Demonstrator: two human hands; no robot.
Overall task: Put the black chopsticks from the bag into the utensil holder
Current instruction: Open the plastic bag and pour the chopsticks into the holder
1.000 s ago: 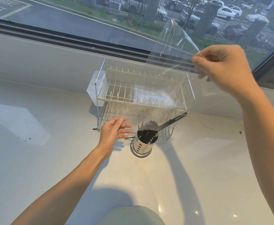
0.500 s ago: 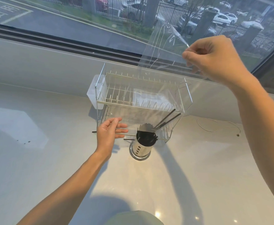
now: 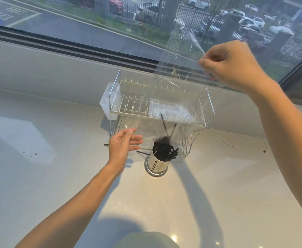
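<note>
Centre of head view: steel holder [image 3: 156, 162] on desk [image 3: 57, 185], black chopsticks [image 3: 166, 151] bunched inside, a few blurred, near upright, dropping from bag [image 3: 180, 83] mouth directly above. Right hand [image 3: 230, 64], upper right, fingers pinching bag's raised end. Left hand [image 3: 122, 144] nearer holder, just left, fingers straight, released. One holder, one bag; chopstick count unclear; two stray sticks [image 3: 143, 153] on desk. Rack [image 3: 157, 111] behind.

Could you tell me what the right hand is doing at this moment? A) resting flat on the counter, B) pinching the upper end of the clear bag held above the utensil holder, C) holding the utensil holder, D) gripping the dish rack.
B: the right hand pinches the raised end of the clear bag above the utensil holder.
</note>
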